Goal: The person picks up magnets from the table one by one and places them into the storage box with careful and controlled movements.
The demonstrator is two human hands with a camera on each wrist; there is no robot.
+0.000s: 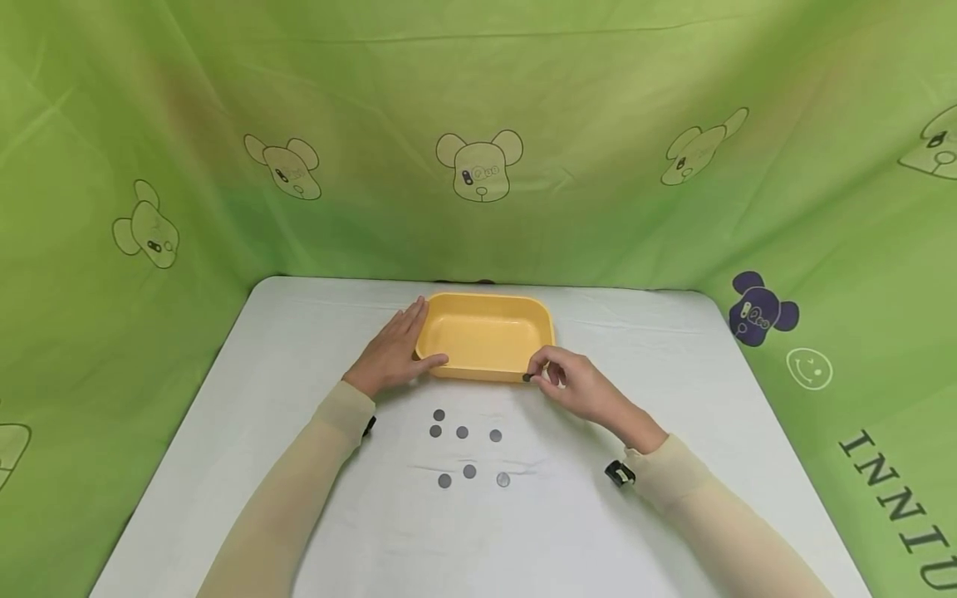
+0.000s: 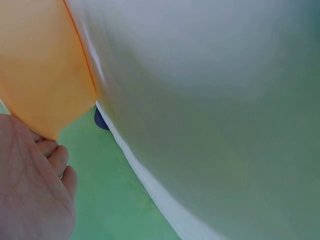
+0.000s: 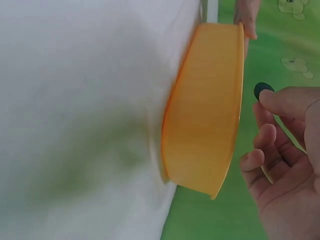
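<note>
A shallow yellow plastic tub [image 1: 484,373] stands on the white table. My left hand [image 1: 394,342] rests against its left end, fingers stretched along the side and the thumb lying over the front rim. At the front right corner, my right hand [image 1: 574,384] pinches a small dark round disc [image 3: 263,90] between thumb and index finger. In the right wrist view, the disc is above the rim and apart from the tub; the other fingers are loosely curled. The left wrist view shows the palm of the left hand [image 2: 37,185] by the tub's end; its thumb is hidden there.
Several flat grey discs lie in front of the tub, among them one disc [image 1: 496,435] at the right and another disc [image 1: 444,481] nearer me. The white tabletop [image 1: 643,332] extends around them. Green printed cloth [image 1: 478,241] hangs behind and at both sides.
</note>
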